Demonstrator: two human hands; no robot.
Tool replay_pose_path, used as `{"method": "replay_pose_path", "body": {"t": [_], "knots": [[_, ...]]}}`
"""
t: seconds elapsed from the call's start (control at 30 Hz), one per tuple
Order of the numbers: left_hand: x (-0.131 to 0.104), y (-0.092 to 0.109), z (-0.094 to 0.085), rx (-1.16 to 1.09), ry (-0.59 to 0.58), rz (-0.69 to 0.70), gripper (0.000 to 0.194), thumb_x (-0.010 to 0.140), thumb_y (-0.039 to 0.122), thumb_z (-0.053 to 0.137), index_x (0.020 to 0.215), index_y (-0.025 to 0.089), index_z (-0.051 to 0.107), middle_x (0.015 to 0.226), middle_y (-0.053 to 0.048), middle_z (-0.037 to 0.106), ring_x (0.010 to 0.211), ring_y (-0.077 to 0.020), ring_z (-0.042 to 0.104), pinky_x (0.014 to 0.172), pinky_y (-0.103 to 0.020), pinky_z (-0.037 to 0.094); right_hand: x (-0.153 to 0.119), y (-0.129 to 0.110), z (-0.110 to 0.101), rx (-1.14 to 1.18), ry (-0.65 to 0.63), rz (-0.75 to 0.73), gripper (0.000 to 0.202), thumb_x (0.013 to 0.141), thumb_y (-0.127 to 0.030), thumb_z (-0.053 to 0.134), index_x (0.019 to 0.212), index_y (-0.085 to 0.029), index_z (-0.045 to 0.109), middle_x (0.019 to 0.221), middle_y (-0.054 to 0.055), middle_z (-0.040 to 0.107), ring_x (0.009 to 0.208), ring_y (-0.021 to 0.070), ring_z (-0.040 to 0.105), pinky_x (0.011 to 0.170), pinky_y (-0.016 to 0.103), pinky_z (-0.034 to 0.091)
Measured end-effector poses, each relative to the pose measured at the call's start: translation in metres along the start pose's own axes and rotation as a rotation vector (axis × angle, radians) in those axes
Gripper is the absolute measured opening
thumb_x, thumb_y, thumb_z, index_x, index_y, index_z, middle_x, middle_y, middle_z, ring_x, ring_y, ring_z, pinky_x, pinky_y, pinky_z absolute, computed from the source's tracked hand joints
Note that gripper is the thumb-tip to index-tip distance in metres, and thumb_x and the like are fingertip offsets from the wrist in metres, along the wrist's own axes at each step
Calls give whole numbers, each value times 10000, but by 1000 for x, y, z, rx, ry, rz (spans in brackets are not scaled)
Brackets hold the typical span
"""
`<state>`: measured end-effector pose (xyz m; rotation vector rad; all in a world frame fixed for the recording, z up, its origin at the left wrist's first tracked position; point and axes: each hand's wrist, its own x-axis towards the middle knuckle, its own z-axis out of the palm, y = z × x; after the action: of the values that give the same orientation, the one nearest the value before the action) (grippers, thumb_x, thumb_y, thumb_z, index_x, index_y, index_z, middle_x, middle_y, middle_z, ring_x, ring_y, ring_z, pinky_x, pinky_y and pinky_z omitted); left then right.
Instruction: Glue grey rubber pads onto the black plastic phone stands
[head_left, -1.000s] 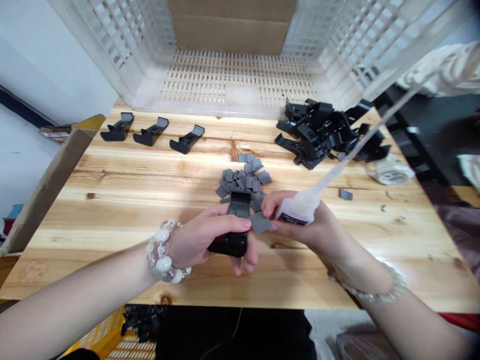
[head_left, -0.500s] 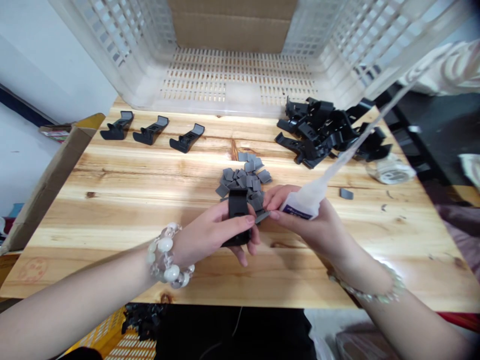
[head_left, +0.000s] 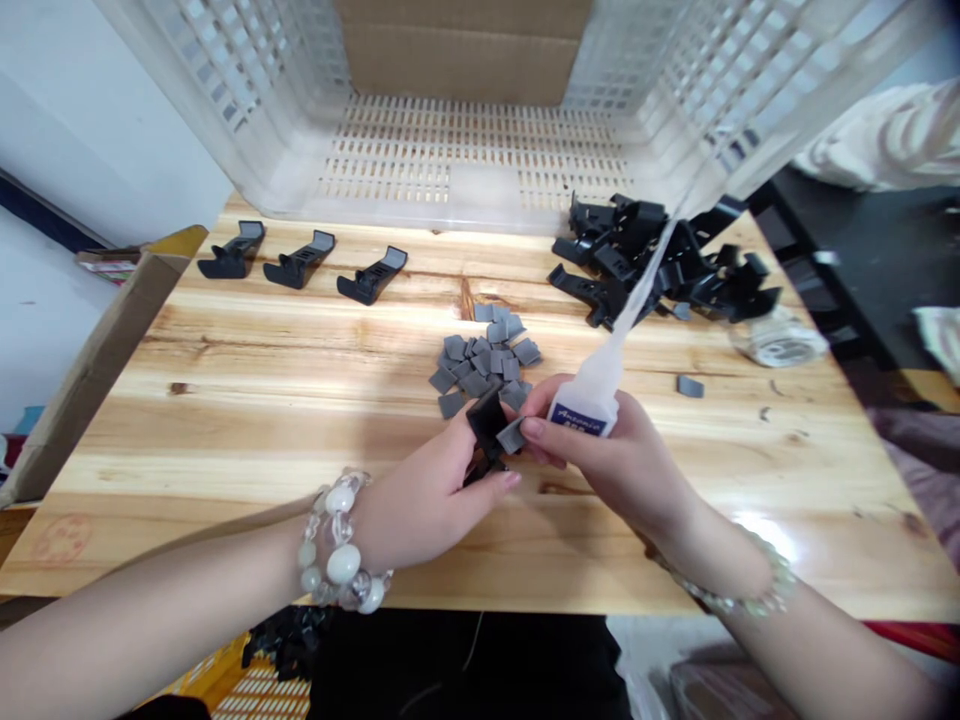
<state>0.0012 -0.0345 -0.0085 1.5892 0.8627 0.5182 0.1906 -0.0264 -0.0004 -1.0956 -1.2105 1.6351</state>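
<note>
My left hand (head_left: 427,490) is closed around a black plastic bracket (head_left: 487,422), tilted with its curved end up. Between thumb and fingertips, my right hand (head_left: 637,460) pinches a small grey pad (head_left: 512,436) close against the bracket's end; whether they touch I cannot tell. That same hand also grips a white glue bottle (head_left: 585,400) with a blue label and a long thin nozzle pointing up and away. Just beyond both hands lies a heap of grey pads (head_left: 480,360) on the wooden table (head_left: 300,400).
Three black brackets with grey pads (head_left: 300,260) stand in a row at the back left. A pile of black brackets (head_left: 652,250) and a clear round container (head_left: 784,338) are at the right. One loose pad (head_left: 690,386) lies nearby. A white plastic basket (head_left: 480,190) borders the back.
My left hand has turned the bracket so its end tilts toward my right hand. My right hand has brought the grey pad up to it, and the glue bottle has shifted left.
</note>
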Motion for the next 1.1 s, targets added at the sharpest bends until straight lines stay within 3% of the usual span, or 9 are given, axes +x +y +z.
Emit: {"method": "replay_pose_path", "body": {"t": [0.3,0.5,0.63,0.7,0.8,0.9,1.0,1.1], "knots": [[-5,1,4,139,36,-121,489,906,411,547,1327,197,418,1137,-113,627,1005,-267,632,890,-435,524,-3,-8,6,-242,4,-21,97,767,-193,707,764,-160,616,625,-42,557,568,62,491,512,192,379],[-4,6,6,83,94,29,385,932,392,525,1259,193,488,1165,-91,631,1018,-226,628,925,-377,525,-4,-5,11,-194,13,28,120,749,-169,699,764,-162,579,653,-42,566,556,62,500,500,194,409],[0,2,7,-131,70,-59,351,979,398,416,1250,194,505,1160,-92,621,819,-161,662,721,-303,608,-4,-4,13,-208,7,6,134,759,-158,681,750,-169,548,660,-43,540,563,60,491,487,186,413],[2,2,5,-269,66,-87,343,975,405,418,1227,192,513,1184,-98,603,857,-169,663,664,-282,621,-4,-3,12,-191,3,8,150,762,-177,697,776,-178,548,663,-40,536,567,68,504,464,184,410],[4,5,0,-454,45,-136,283,959,394,457,1116,172,535,1132,-105,617,986,-219,651,659,-303,634,-2,-4,5,-42,10,11,281,755,-241,742,931,-227,524,714,-42,565,540,90,542,394,189,401],[5,9,-6,-575,-25,-175,217,951,365,492,998,158,537,972,-91,660,965,-224,663,624,-302,629,-1,-10,-6,100,77,-64,373,733,-333,775,961,-250,491,805,-28,588,554,114,582,338,189,382],[5,9,-9,-663,-76,-195,205,953,347,506,973,145,531,888,-93,691,891,-198,681,644,-306,621,2,-18,-19,65,161,-117,311,742,-393,762,886,-200,566,835,7,590,629,116,594,359,185,414],[5,7,-9,-749,-111,-225,189,950,326,524,992,141,530,895,-106,714,868,-192,691,696,-340,613,5,-23,-28,-29,227,-128,285,732,-328,779,931,-181,638,876,21,610,716,108,594,464,184,488]]}}
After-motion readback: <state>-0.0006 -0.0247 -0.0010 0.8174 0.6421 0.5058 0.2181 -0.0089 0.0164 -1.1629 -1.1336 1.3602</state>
